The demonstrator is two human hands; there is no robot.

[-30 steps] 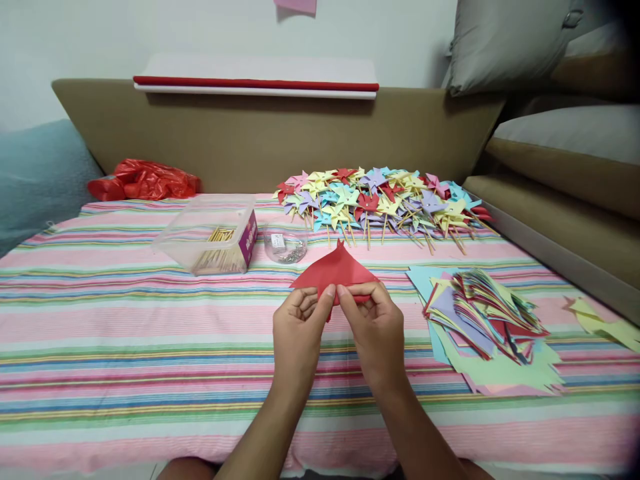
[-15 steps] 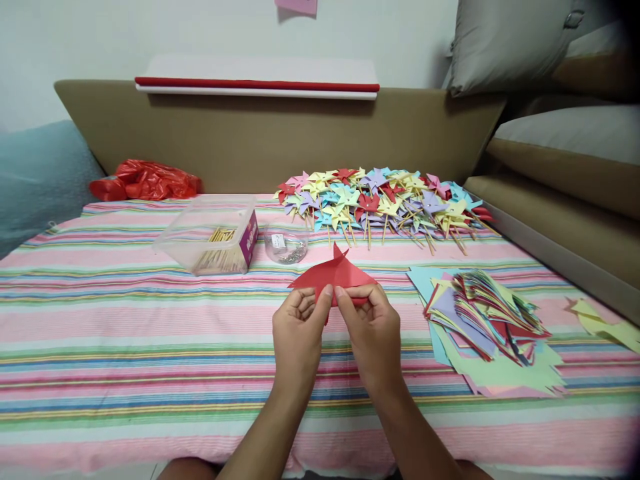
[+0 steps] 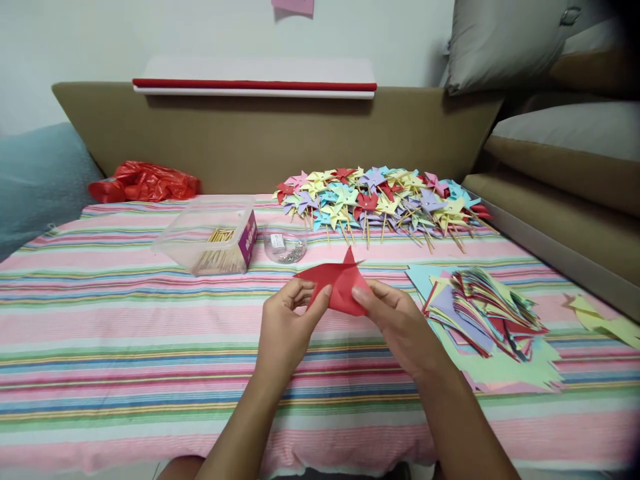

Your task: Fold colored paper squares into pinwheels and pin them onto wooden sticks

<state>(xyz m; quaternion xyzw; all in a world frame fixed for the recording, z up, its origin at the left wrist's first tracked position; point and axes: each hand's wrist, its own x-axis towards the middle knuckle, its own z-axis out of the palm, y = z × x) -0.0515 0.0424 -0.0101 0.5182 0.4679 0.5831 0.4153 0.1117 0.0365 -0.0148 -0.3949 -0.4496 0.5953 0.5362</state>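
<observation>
Both hands on one piece, the red paper [image 3: 345, 293], held up between them over the striped cloth [image 3: 150, 353], near the middle. Left hand [image 3: 286, 327] pinches its left side, thumb on the near face, fingers curled behind. Right hand [image 3: 400, 323] grips the right side the same way, thumb pressed flat near the edge. Paper is partly folded, one point sticking up at the top, another reaching out left past the left fingers.

Beyond it, a clear plastic tub [image 3: 173, 245] with a purple label, wooden sticks [image 3: 220, 260] inside. Just right of the tub, a round clear dish [image 3: 270, 250] with small metal bits and a white tag. Farther back right, a heap of finished pinwheels [image 3: 367, 202] on sticks, mixed colours. Right of the right hand, a pile of coloured paper [image 3: 465, 313], a dark item on top, too small to tell. Yellow paper scrap [image 3: 603, 321] farther right. Red plastic bag [image 3: 150, 181] back left, against the brown backrest [image 3: 240, 147].
</observation>
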